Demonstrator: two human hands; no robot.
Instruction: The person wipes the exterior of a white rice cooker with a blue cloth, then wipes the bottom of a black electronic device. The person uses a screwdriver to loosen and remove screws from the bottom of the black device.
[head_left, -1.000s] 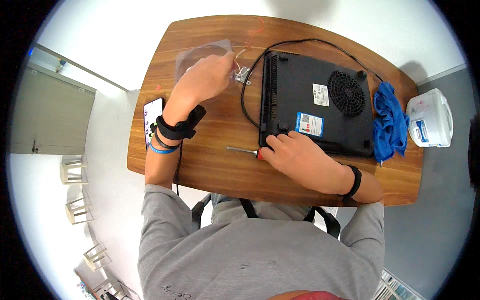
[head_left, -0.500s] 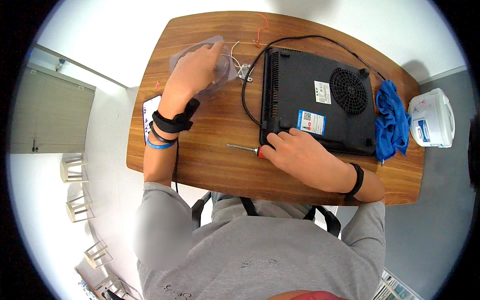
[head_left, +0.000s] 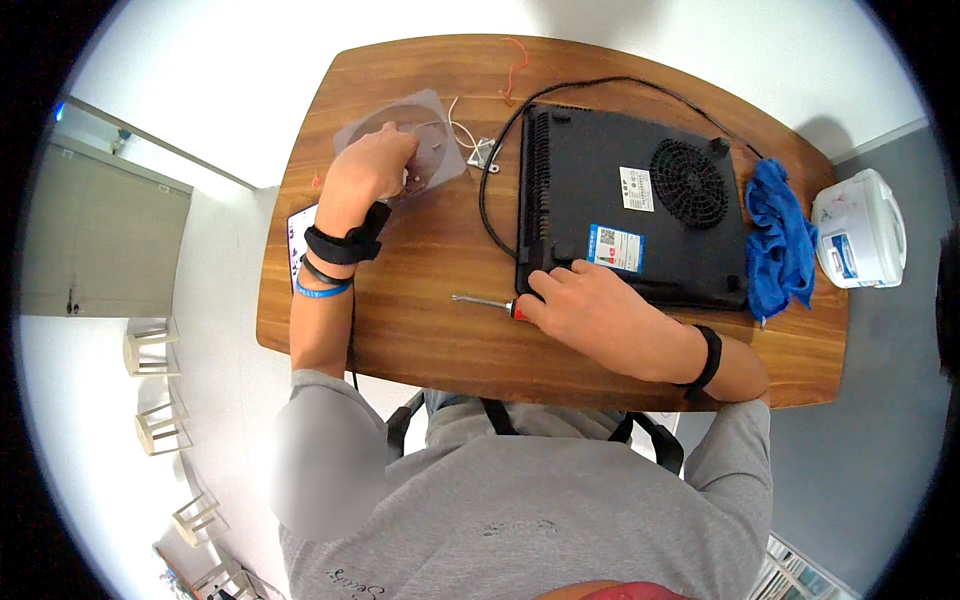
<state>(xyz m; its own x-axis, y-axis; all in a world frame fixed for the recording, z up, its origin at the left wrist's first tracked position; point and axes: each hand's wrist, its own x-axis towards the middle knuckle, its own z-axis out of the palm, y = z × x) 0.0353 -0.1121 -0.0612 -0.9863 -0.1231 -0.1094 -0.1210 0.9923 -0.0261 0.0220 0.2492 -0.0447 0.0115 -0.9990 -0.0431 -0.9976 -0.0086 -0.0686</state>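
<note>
My left hand (head_left: 375,165) reaches over a clear plastic tray (head_left: 432,107) at the far left of the table. Its fingers are curled down and drawn together at the tray; whatever they pinch is hidden. A few tiny pieces lie in the tray, too small to name. My right hand (head_left: 590,305) is closed around the red handle of a screwdriver (head_left: 485,301), whose metal shaft points left above the tabletop. That hand is at the near left edge of a black induction cooktop (head_left: 590,160), which lies bottom up, showing its round fan grille and labels.
A black cord (head_left: 492,180) loops around the cooktop's left and far sides. White wire and a small metal part (head_left: 484,155) lie beside the tray, an orange wire (head_left: 516,68) behind. A phone (head_left: 300,235) is at left. A blue cloth (head_left: 780,240) and white bucket (head_left: 858,230) stand right.
My left hand has drawn back slightly toward me, and its outstretched fingers have curled into the tray. My right hand still grips the screwdriver in nearly the same place.
</note>
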